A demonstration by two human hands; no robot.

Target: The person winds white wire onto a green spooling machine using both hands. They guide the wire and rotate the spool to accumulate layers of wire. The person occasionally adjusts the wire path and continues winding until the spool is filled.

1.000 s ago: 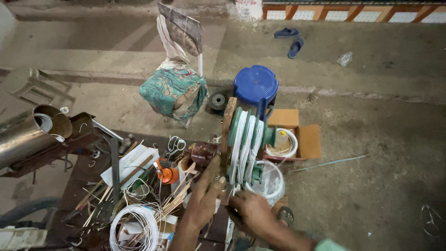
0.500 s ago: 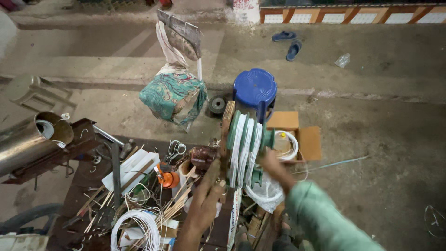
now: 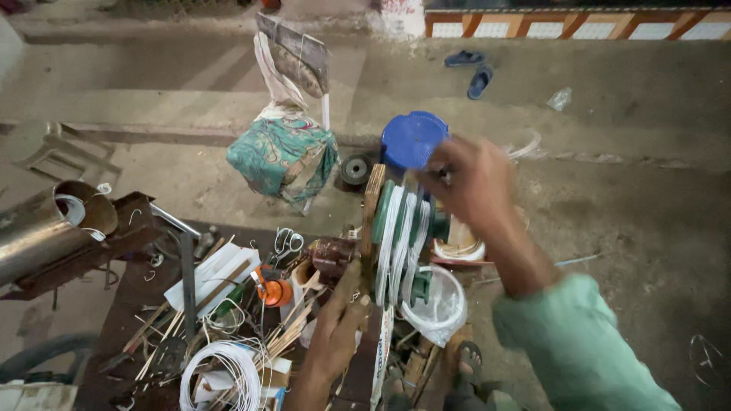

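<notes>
You are working over a cluttered dark tabletop (image 3: 114, 320) that is standing on a bare concrete floor (image 3: 647, 190). At the tabletop's right edge a green winding former (image 3: 403, 240) wound with white wire is standing on edge; its discs are running away from you, so its axle is lying across, left to right. Your right hand (image 3: 468, 183) is reaching over the top of the former with fingers curled in, pinching something small and dark that is too blurred to make out. Your left hand (image 3: 339, 327) is resting low against the wooden board (image 3: 371, 221) on the former's left side, fingers loosely bent; you cannot tell whether it is gripping anything. Just right of the former a clear plastic bag (image 3: 438, 304) is lying. Left of it, orange-handled pliers (image 3: 272, 289), scissors (image 3: 285, 242) and a white wire coil (image 3: 221, 373) are lying among sticks. Beyond the former a blue plastic stool (image 3: 411, 137) and a cloth-covered chair (image 3: 285, 152) are standing. A metal pipe (image 3: 46, 232) is jutting in from the left.
</notes>
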